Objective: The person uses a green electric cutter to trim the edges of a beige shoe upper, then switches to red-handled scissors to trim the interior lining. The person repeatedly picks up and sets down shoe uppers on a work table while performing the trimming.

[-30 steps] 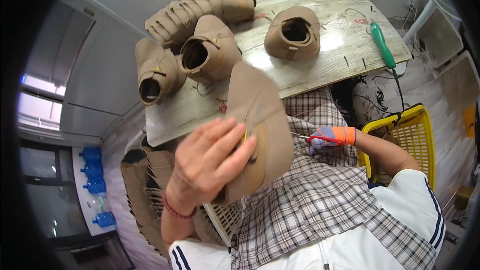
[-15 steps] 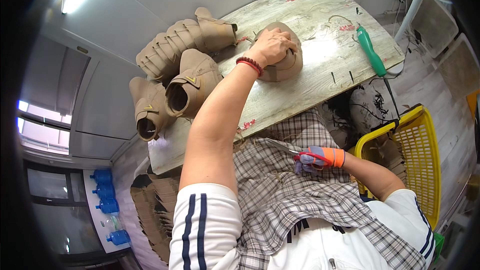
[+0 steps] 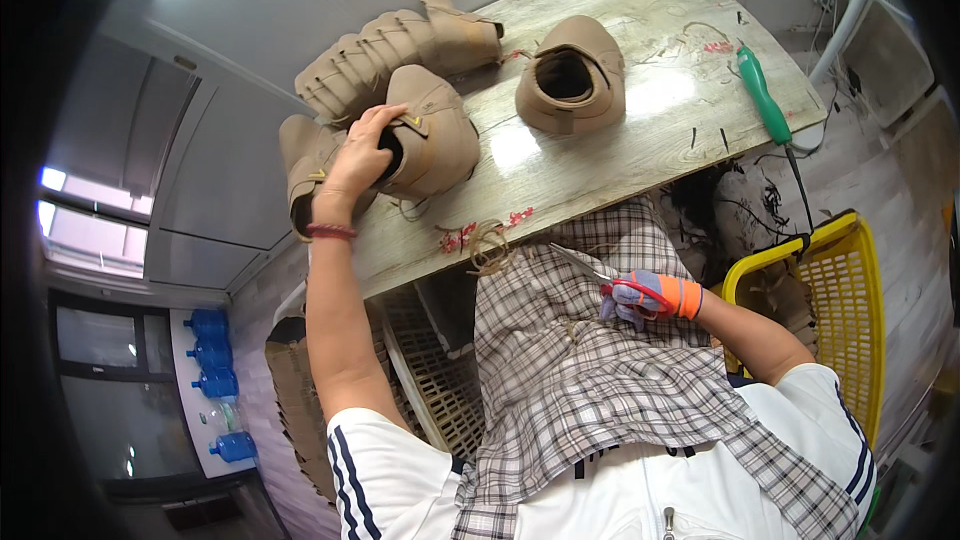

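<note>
Closest in, the right hand (image 3: pixel 645 297) rests over the checked apron (image 3: pixel 590 380) on the lap. It wears a glove with an orange cuff, and its fingers are closed around small red-handled scissors (image 3: pixel 605 285) whose thin blades point toward the table. To its right stands a yellow plastic basket (image 3: pixel 865 300).

A little further out, a loose curl of tan thread (image 3: pixel 488 245) lies at the near edge of the wooden table (image 3: pixel 620 140).

Further again, the bare left hand (image 3: pixel 362 155) reaches out to a tan boot upper (image 3: pixel 430 140). The fingers are curled over the rim of its opening, with the tips inside, so the hand has hold of it there. This boot upper lies on its side on the left part of the table, touching another one just to its left.

It looks soft and light, like suede, and it would bend easily. The rim of the opening seems a good place to grab it, or the firmer heel.

Past it lie a tall laced boot upper (image 3: pixel 390 50), a single one (image 3: pixel 570 75) with its opening up, and a green-handled tool (image 3: pixel 765 100).
</note>
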Motion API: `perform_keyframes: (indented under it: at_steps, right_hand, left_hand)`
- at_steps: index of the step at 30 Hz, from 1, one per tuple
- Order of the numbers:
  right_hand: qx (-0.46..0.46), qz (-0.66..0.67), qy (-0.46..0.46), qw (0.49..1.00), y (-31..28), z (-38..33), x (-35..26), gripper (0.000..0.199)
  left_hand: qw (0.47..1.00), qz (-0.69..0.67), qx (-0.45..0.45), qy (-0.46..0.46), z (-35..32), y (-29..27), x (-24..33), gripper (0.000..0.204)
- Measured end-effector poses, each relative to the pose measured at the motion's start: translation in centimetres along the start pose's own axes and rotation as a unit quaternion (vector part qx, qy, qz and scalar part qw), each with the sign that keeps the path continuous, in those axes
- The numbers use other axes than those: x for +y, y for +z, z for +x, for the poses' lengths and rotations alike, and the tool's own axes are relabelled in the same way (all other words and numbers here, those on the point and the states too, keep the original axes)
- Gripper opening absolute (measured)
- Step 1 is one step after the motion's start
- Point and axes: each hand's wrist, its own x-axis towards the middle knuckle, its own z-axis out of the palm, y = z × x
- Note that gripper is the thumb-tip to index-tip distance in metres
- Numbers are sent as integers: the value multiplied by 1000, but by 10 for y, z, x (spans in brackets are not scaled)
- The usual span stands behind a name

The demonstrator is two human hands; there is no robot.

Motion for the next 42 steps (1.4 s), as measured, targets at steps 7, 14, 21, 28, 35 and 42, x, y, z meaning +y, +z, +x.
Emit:
perform_keyframes:
  at_steps: [7,14,21,28,35,42]
  right_hand:
    - [34,-43,55,997,2,-5,-20,58]
    - [140,-54,72,986,1,-13,-4,46]
    - [298,-437,-21,848,4,-22,-74,39]
    - [169,-614,-203,744,21,47,-77,36]
    - [90,-721,-134,674,36,76,-68,39]
    - [108,-679,-89,721,14,70,-45,35]
  left_hand:
    - [987,-84,125,49,14,-6,-16,28]
    - [838,-417,350,28,-67,-94,-49,27]
    - [682,-496,447,-298,-241,-11,43,25]
    - [500,-742,276,-351,-341,207,115,42]
    - [486,-737,270,-385,-323,202,138,47]
    - [528,-710,259,-387,-321,209,144,46]
